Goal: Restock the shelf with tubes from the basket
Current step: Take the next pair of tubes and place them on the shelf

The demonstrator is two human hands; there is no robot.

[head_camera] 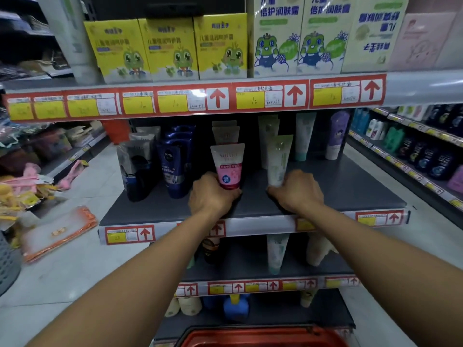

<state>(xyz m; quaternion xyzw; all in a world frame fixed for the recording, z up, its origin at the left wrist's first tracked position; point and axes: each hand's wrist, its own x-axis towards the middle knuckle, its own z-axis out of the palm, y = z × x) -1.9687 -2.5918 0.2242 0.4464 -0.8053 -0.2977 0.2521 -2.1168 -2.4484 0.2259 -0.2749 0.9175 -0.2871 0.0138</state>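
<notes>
Pink-and-white plastic tube (227, 169) mid-frame on grey shelf (338, 194), your left hand (209, 195) gripping base to stand it cap-down. Right hand (298, 190) grips pale green tube (278, 161) alongside. Red basket (263, 336) bottom edge.

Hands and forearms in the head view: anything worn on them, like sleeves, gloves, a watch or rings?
Nothing worn shows. The left hand and right hand are bare, with no gloves, and no watch or bracelet shows at the wrists. Both forearms are uncovered to the frame's edge. No rings show.
</notes>
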